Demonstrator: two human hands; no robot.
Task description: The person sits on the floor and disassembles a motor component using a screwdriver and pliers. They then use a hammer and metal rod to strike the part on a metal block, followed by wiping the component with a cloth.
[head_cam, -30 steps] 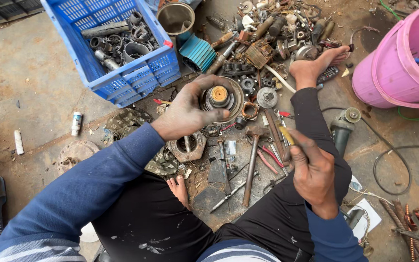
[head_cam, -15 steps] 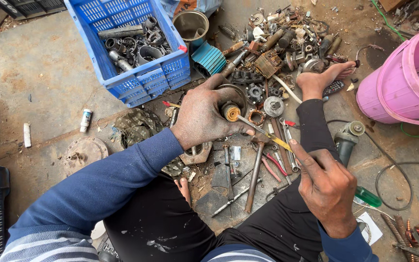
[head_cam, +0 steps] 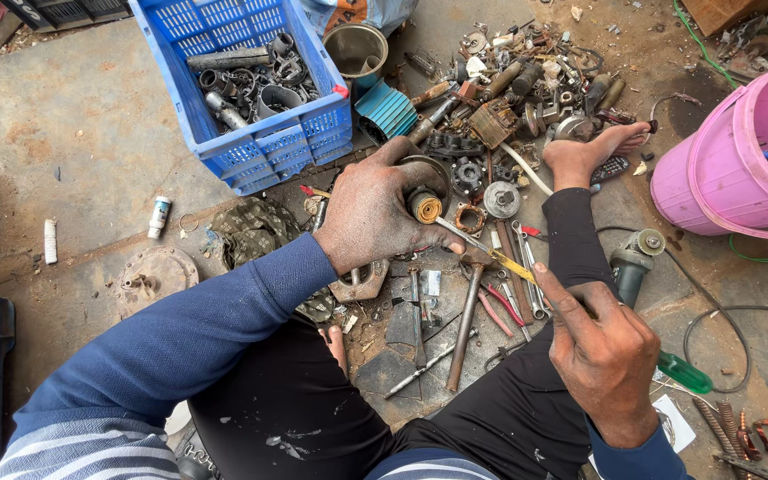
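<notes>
Left hand (head_cam: 371, 213) is clasping a round metal part (head_cam: 423, 190); right hand (head_cam: 604, 351) is pinching a screwdriver (head_cam: 491, 256) — its tip probing the part's centre, best kept steady.

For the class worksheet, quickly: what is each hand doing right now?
Left hand: closed around a round metal motor part with copper winding.
Right hand: closed on a yellow-handled screwdriver.
</notes>
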